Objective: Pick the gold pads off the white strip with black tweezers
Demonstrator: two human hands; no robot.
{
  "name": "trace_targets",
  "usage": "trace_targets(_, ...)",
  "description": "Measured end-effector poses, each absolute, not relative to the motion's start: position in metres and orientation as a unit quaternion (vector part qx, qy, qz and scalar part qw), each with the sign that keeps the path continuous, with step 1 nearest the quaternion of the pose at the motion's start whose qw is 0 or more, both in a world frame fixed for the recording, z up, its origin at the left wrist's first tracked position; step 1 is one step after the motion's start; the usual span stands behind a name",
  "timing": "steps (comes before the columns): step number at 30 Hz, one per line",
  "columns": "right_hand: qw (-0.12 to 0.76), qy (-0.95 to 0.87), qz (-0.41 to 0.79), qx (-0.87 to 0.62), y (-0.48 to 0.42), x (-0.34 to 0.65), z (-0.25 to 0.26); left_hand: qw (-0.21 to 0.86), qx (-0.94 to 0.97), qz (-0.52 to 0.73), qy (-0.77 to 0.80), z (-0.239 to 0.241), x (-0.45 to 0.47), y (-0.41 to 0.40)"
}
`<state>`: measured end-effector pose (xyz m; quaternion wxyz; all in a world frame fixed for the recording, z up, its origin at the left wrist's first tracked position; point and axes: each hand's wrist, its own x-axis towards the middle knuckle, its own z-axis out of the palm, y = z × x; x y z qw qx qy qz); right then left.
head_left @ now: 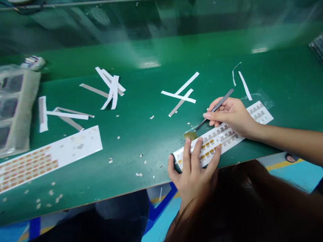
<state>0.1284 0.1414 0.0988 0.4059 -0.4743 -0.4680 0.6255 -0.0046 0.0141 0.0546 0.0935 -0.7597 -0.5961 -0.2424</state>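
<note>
My left hand (193, 178) lies with fingers spread over the left end of a white sticker sheet (262, 112) that carries rows of small grey and amber pieces. Between the thumb and fingers of my right hand (234, 114) is a pair of dark tweezers (222, 101), slanting down to the left. Their tips touch or hover just over a small olive-gold piece (190, 135) beside the sheet's upper edge, near my left fingertips. My right wrist rests across the sheet and hides part of its rows.
White and grey paper strips (114, 92) lie loosely on the green table (136, 134), with tiny scraps scattered about. A second sheet with orange pieces (88, 141) is at the left, near a tray-like pack (24, 107). Dark hair covers the lower right.
</note>
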Motion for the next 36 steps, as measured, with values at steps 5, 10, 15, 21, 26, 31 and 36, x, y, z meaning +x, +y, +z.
trace_targets(5,0.393,-0.470,0.632,-0.474,0.1418,0.1291,0.0982,0.094,-0.760,-0.246,-0.595,0.0537,-0.0047,0.0140)
trace_targets(10,0.397,-0.469,0.632,-0.473,0.1418,0.1296,0.0979,0.095,-0.758,-0.248,-0.595,0.0540,-0.0046,0.0143)
trace_targets(15,0.394,-0.476,0.620,-0.484,0.1409,0.1298,0.0987,0.099,-0.761,-0.243,-0.594,0.0540,-0.0044,0.0142)
trace_targets(21,0.399,-0.470,0.625,-0.480,0.1406,0.1295,0.0983,0.102,-0.759,-0.244,-0.595,0.0532,-0.0047,0.0141)
trace_targets(26,0.396,-0.476,0.623,-0.478,0.1410,0.1291,0.0987,0.107,-0.757,-0.247,-0.596,0.0536,-0.0042,0.0142)
trace_targets(31,0.391,-0.479,0.617,-0.486,0.1408,0.1293,0.0979,0.105,-0.758,-0.245,-0.595,0.0525,-0.0045,0.0142)
trace_targets(36,0.384,-0.482,0.620,-0.486,0.1413,0.1288,0.0993,0.118,-0.759,-0.244,-0.592,0.0510,-0.0051,0.0144)
